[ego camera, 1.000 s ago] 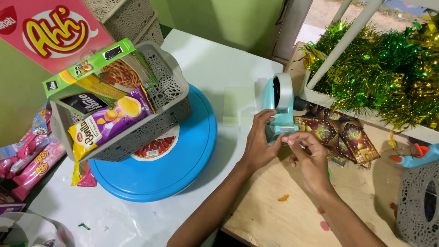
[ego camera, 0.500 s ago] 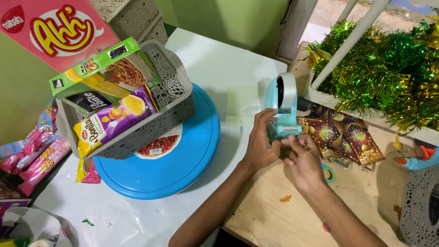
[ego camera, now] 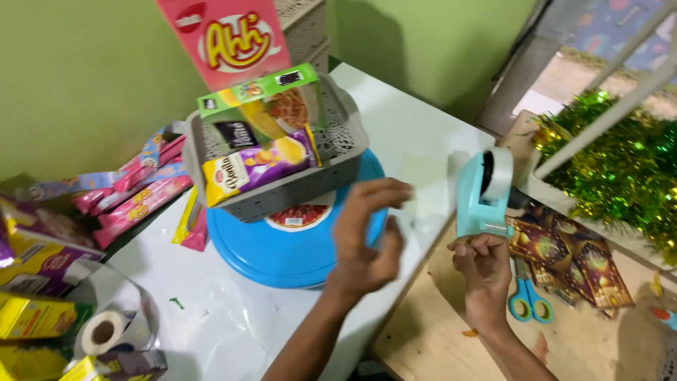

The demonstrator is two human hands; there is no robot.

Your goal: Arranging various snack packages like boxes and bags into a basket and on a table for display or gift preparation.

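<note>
My left hand (ego camera: 365, 236) hovers in the air over the edge of a round blue lid (ego camera: 282, 257), fingers curved and spread, blurred by motion. I cannot tell whether a strip of clear tape is pinched in it. A light blue tape dispenser (ego camera: 481, 192) with a roll of clear tape stands at the seam between the white table and the wooden board. My right hand (ego camera: 484, 267) rests on the board with fingers curled, its knuckles touching the dispenser's base.
A grey perforated basket (ego camera: 338, 152) packed with snack packets sits on the blue lid. Blue-handled scissors (ego camera: 523, 300) and dark foil sachets (ego camera: 564, 257) lie right of my right hand. Green tinsel (ego camera: 620, 159) fills a white tray. Pink packets (ego camera: 134, 197) and a film roll (ego camera: 106, 331) lie left.
My left hand has left the tape dispenser and swung left and up toward the blue lid. My right hand stays below the dispenser. The camera view has shifted right.
</note>
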